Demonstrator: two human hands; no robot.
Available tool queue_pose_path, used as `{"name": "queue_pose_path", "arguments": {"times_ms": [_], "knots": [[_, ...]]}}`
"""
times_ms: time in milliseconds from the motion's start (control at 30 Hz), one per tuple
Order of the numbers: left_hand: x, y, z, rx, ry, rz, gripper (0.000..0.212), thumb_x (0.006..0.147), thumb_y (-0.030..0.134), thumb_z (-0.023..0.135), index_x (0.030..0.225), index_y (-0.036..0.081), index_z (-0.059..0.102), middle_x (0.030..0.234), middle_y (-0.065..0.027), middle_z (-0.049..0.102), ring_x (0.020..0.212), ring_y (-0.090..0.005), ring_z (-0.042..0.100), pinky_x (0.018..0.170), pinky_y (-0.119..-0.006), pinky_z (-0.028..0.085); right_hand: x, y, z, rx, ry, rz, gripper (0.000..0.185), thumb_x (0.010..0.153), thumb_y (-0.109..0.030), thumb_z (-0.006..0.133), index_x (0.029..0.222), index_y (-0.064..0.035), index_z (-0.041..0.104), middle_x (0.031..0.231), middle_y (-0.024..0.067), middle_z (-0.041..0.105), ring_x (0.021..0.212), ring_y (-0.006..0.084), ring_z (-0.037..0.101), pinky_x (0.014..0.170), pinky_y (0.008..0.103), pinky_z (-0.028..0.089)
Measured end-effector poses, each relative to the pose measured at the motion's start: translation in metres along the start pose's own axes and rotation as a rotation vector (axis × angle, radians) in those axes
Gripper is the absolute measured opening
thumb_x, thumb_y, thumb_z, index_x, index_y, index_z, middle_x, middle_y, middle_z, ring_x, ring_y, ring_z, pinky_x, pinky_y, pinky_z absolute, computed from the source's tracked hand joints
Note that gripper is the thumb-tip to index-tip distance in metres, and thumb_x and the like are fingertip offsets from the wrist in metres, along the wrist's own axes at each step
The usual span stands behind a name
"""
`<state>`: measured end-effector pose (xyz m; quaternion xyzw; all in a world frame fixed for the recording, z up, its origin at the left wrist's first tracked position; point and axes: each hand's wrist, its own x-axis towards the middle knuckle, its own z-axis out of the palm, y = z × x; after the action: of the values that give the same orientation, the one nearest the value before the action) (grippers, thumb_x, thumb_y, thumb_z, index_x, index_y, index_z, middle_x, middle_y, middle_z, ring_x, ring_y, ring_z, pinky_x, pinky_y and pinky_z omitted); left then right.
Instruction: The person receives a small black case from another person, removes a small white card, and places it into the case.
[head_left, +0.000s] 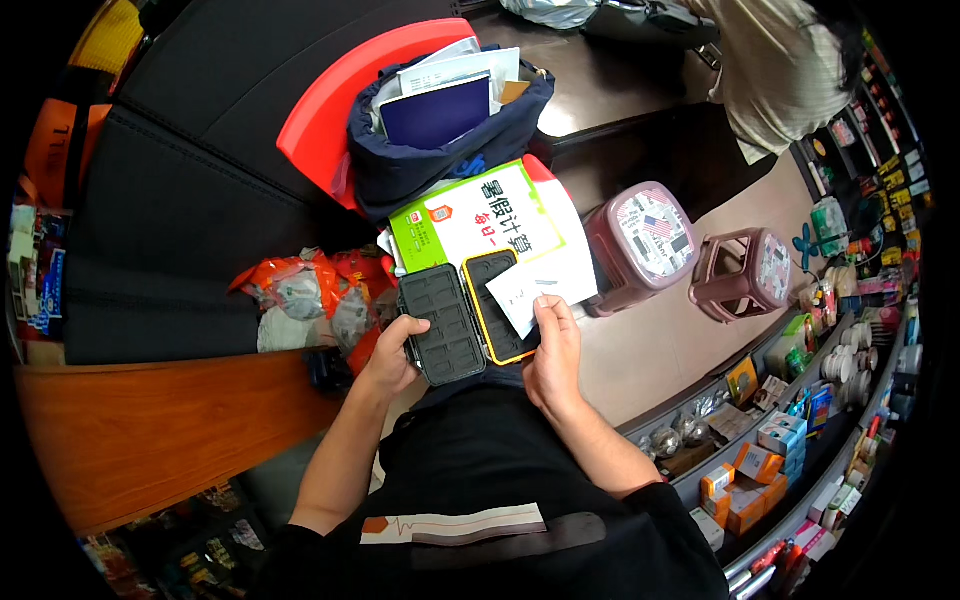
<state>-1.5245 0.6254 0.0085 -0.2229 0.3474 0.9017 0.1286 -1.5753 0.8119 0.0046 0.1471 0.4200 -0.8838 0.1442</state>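
Note:
My left hand (396, 351) grips the left edge of a black memory card case (444, 324), its thumb on the foam. The case lies unfolded, and its right half has a yellow-orange seal (480, 319) around dark slotted foam. My right hand (553, 345) supports the right half from beside it. Between its thumb and fingers it also pinches a small white paper slip (517, 292) with handwriting. The slip covers part of the foam slots, so I cannot tell what they hold. Just beyond the case is a white and green workbook (469, 217).
A navy drawstring bag (442, 169) full of books rests on a red chair (319, 112). Two mauve plastic stools (637, 240) stand to the right, near store shelves (750, 487) with boxed goods. An orange plastic bag (300, 281) is at left. Another person's light shirt (784, 71) shows at upper right.

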Motion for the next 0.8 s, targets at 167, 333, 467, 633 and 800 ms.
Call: {"name": "queue_pose_path", "arguments": {"times_ms": [167,333,467,633,800], "knots": [[-0.002,0.007,-0.012,0.005,-0.044,-0.018,0.043,0.079,0.015,0.046,0.118,-0.005,0.046,0.110,-0.0155,0.057,0.100,-0.0245,0.058,0.090,-0.037,0.046,-0.007,0.009,0.008,-0.049,0.023,-0.037,0.012,0.093,-0.016,0.048,0.091,-0.0042,0.052,0.088,0.0028,0.058,0.081,0.0083,0.052,0.075,0.0235,0.044],[0.000,0.010,-0.023,0.029,-0.093,-0.037,0.043,0.080,0.018,0.045,0.116,-0.005,0.048,0.109,-0.0151,0.058,0.099,-0.0237,0.058,0.088,-0.036,0.046,-0.011,0.019,0.011,-0.093,0.044,-0.078,0.012,0.092,-0.016,0.049,0.091,-0.0041,0.053,0.087,0.0025,0.058,0.081,0.0077,0.053,0.074,0.0237,0.044],[0.001,0.007,-0.026,0.033,-0.083,-0.046,0.043,0.080,0.018,0.044,0.115,-0.005,0.049,0.108,-0.0145,0.059,0.098,-0.0233,0.059,0.087,-0.035,0.047,-0.011,0.018,0.010,-0.099,0.037,-0.067,0.012,0.093,-0.016,0.049,0.090,-0.0041,0.053,0.086,0.0026,0.059,0.079,0.0078,0.053,0.074,0.0237,0.044],[0.011,0.002,-0.020,0.044,-0.065,0.009,0.043,0.079,0.018,0.043,0.116,-0.005,0.049,0.108,-0.0148,0.059,0.098,-0.0237,0.059,0.086,-0.036,0.047,0.005,0.012,0.001,-0.127,0.001,-0.033,0.013,0.093,-0.016,0.049,0.090,-0.0039,0.053,0.086,0.0031,0.059,0.078,0.0079,0.054,0.073,0.0236,0.044],[0.028,-0.009,-0.007,-0.045,-0.044,0.023,0.044,0.080,0.018,0.043,0.117,-0.005,0.047,0.109,-0.0169,0.058,0.099,-0.0255,0.059,0.085,-0.038,0.048,0.031,-0.005,-0.011,-0.160,-0.056,0.011,0.013,0.093,-0.016,0.049,0.090,-0.0033,0.053,0.087,0.0032,0.059,0.079,0.0073,0.052,0.073,0.0230,0.043]]}}
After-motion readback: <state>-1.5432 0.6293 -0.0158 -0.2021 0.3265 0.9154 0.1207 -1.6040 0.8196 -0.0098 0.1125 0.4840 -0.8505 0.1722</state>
